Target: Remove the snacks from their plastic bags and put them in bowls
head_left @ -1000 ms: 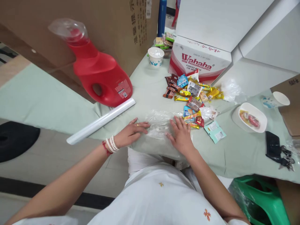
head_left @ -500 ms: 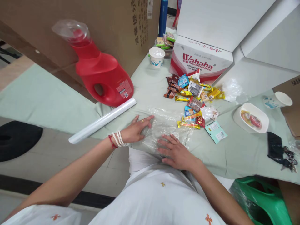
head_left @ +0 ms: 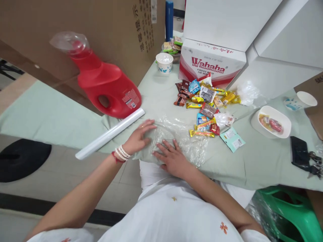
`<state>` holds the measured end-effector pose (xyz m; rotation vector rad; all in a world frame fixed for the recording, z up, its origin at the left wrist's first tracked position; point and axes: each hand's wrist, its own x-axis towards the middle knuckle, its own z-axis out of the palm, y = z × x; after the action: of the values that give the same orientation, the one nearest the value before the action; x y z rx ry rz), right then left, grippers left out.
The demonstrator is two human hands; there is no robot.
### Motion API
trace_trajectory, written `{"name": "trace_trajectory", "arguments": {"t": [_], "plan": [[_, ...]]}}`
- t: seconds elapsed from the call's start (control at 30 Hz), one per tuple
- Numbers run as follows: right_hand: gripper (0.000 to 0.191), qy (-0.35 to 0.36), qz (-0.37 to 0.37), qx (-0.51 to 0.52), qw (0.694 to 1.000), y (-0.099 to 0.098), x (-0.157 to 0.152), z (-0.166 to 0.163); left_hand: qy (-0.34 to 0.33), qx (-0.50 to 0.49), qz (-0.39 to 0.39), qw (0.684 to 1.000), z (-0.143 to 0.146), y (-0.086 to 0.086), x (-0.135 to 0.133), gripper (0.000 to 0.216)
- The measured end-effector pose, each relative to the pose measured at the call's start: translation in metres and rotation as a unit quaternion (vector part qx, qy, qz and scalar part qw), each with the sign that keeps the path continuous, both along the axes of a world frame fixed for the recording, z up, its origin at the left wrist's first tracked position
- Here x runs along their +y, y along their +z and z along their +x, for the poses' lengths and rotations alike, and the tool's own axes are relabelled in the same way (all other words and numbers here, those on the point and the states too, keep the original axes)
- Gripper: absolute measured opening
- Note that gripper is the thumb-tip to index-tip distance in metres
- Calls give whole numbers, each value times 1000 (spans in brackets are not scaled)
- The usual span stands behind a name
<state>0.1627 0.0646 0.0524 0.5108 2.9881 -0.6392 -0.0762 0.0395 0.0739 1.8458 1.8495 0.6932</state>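
Note:
A crumpled sheet of clear plastic film (head_left: 186,134) lies on the pale green tablecloth (head_left: 161,97) near the table's front edge. My left hand (head_left: 140,136) rests flat on the film's left edge, fingers stretched out. My right hand (head_left: 170,156) lies flat on the film close beside it, fingers spread and pointing left. A white roll of film (head_left: 111,133) lies just left of my left hand. A heap of wrapped snacks (head_left: 205,101) sits behind the film, apart from both hands.
A red detergent jug (head_left: 106,84) stands at the left by a big cardboard box (head_left: 101,27). Behind are a Wahaha carton (head_left: 210,62) and a paper cup (head_left: 164,62). At the right are a white bowl (head_left: 271,122), another cup (head_left: 302,99), a phone (head_left: 299,153), and a green stool (head_left: 282,211).
My right hand has slid left and toward me across the film, from beside the snacks to next to my left hand. The left hand stayed near the film's left edge.

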Motion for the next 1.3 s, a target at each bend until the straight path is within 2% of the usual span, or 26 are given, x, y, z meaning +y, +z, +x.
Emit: {"name": "trace_trajectory", "arguments": {"t": [0.07,0.1,0.2,0.27,0.4,0.5,0.53,0.6,0.67,0.73,0.77,0.83,0.9,0.97,1.03,1.13,1.2,1.3], "plan": [[70,-6,1,-1,1000,-3,-3,0,122,25,71,990,23,10,-6,28],[71,-9,1,1,1000,-4,-3,-1,152,25,98,983,38,14,-8,26],[68,-18,-3,5,1000,-4,-3,-6,90,-18,90,992,76,13,-2,33],[67,-23,-13,6,1000,-3,-6,-5,65,28,39,997,84,1,8,41],[66,3,-67,21,998,5,-15,24,23,156,-14,987,66,-29,18,52],[38,34,-159,52,985,25,1,59,-22,182,-8,983,55,-39,11,68],[33,9,-174,61,983,34,15,67,-29,184,-7,983,55,-40,9,72],[38,-114,-134,65,982,54,58,70,-36,183,-7,982,56,-40,6,76],[39,-255,-8,38,966,70,115,50,-38,184,-8,982,58,-39,6,77],[40,-317,112,1,942,78,176,13,-38,189,-7,981,58,-38,7,77],[44,-336,143,-16,931,79,204,-9,-38,192,-6,981,58,-38,7,76],[55,-347,155,-80,922,79,251,-50,-39,196,-3,980,57,-38,7,76],[61,-321,119,-170,924,76,283,-79,-37,197,0,980,56,-38,7,75],[58,-293,88,-222,926,74,299,-94,-35,193,3,981,55,-38,6,75],[54,-308,74,-211,925,74,303,-96,-35,183,3,982,55,-37,6,75],[56,-367,36,-182,912,74,296,-94,-37,166,-1,985,54,-36,6,75],[63,-363,12,-202,909,69,289,-99,-37,157,-3,987,54,-36,7,75],[64,-349,33,-227,909,55,281,-115,-36,153,-4,988,54,-37,7,74]]}}
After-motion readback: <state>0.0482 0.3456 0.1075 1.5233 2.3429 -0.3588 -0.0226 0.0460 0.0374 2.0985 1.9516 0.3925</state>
